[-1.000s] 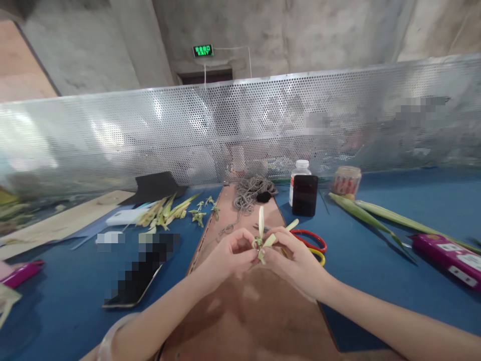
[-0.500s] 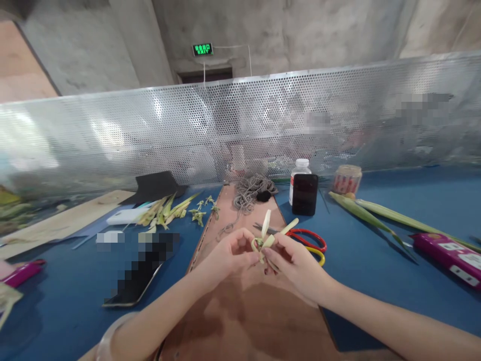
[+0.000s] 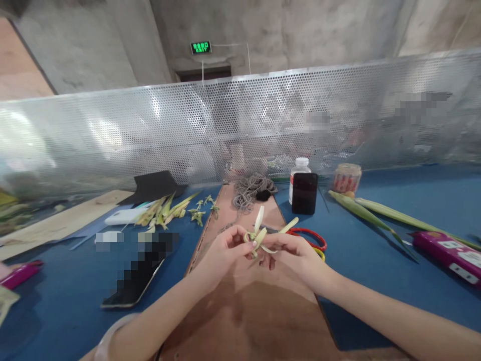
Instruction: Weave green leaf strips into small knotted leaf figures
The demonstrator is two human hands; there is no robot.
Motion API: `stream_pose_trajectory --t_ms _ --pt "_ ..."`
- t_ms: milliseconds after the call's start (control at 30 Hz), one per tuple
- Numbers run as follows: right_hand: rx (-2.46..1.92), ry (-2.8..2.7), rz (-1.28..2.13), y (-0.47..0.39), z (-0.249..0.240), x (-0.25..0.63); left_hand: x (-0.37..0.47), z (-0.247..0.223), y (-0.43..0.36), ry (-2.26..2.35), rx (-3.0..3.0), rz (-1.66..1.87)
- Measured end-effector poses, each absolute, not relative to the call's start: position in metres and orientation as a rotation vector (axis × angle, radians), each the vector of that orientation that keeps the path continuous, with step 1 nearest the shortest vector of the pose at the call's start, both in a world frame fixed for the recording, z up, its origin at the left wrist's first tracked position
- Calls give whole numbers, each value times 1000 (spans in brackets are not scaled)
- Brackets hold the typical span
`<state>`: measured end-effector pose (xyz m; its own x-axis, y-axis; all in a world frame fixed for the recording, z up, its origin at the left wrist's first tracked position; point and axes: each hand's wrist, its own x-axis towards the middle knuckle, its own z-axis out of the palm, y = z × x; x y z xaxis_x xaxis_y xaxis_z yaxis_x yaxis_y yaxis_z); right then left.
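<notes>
My left hand point(image 3: 225, 250) pinches a small knot of pale green leaf strips point(image 3: 260, 236) between thumb and fingertips, above the brown board. On the other side of the knot, my right hand point(image 3: 298, 258) has its fingers closed around the strips' right side. One strip end stands upright and another sticks out to the right over the right hand. Part of the knot is hidden by the fingers. Just beyond the right hand lie scissors point(image 3: 310, 235) with red and yellow handles, partly covered by it.
Grey cord point(image 3: 246, 193) lies heaped at the board's far end. Left are cut leaf pieces point(image 3: 163, 213), small knotted leaf pieces point(image 3: 198, 215) and a phone point(image 3: 146, 273). Right are a black upright device point(image 3: 304, 193), a jar point(image 3: 346, 179), long leaves point(image 3: 364, 213) and a purple packet point(image 3: 447, 255).
The knot has shifted slightly left with my left hand. My left thumb now lies across the front of the strips, and the right-hand fingers have moved slightly away from the knot's centre.
</notes>
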<state>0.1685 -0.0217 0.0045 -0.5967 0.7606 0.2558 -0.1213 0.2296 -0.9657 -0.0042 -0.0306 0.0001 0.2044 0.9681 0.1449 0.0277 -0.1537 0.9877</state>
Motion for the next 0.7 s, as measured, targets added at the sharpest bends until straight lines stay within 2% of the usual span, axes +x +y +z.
stream_pose_trajectory --t_ms 167,267,400,500,600,700 --pt "-777 -1845 1260 -21 -1 167 -3 1 -31 1070 1418 1180" --pt "-884 -1937 974 -18 -6 169 0 3 -32 1112 1414 1172" --pt "-663 -2142 427 -14 -10 173 2 2 -31 1132 1402 1160" --pt "-535 -2219 166 -14 -10 174 3 -1 -30 1182 1475 1146" --pt "-576 -2230 58 -16 -8 173 2 -5 -28 1162 1582 1123" --pt "-658 -2174 143 -15 -8 172 0 -9 -28 1079 1668 1025"
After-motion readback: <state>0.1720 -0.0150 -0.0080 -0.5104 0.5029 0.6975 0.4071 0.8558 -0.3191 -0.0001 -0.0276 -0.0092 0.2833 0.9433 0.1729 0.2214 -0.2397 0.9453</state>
